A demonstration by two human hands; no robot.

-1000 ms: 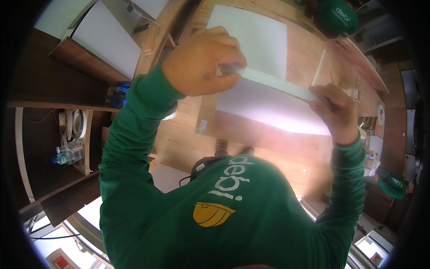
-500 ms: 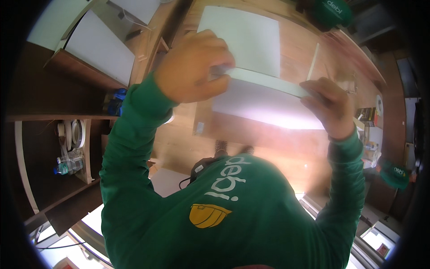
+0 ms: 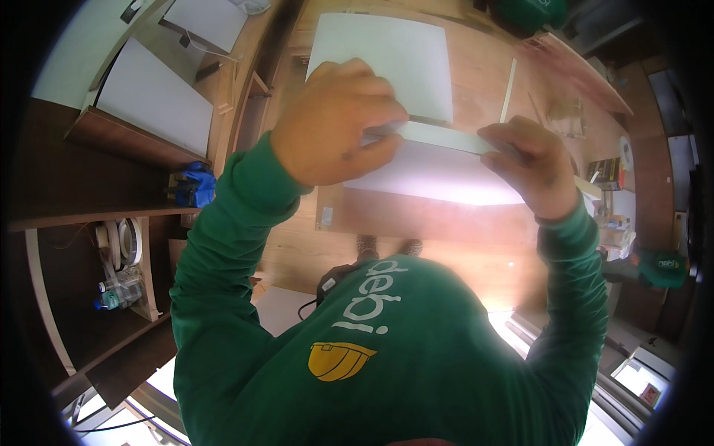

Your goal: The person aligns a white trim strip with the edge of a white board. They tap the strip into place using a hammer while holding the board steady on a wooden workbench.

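Observation:
A narrow white strip (image 3: 444, 137) runs between my two hands along the far edge of a white panel (image 3: 439, 176). I cannot tell whether it is a separate band or the panel's own edge. My left hand (image 3: 343, 123) is closed on its left part, thumb below and fingers above; something greyish shows in that grip. My right hand (image 3: 532, 160) pinches the right part between thumb and fingers. The panel's pale face slopes toward me over a brown wooden surface. Just beyond the strip lies another white panel (image 3: 383, 63), flat on the wooden worktop (image 3: 476, 82).
A thin white strip (image 3: 509, 89) lies on the worktop at the far right. To the left are a white-faced board (image 3: 152, 97), a blue tool (image 3: 195, 184), tape rolls (image 3: 130, 241) and plastic bottles (image 3: 121, 291) on a shelf. Small boxes (image 3: 606, 175) sit at the right. Green-clad people are nearby.
My hands have come closer together: the left has shifted right and the right slightly left. Less of the white strip shows between them. The view has also shifted a little.

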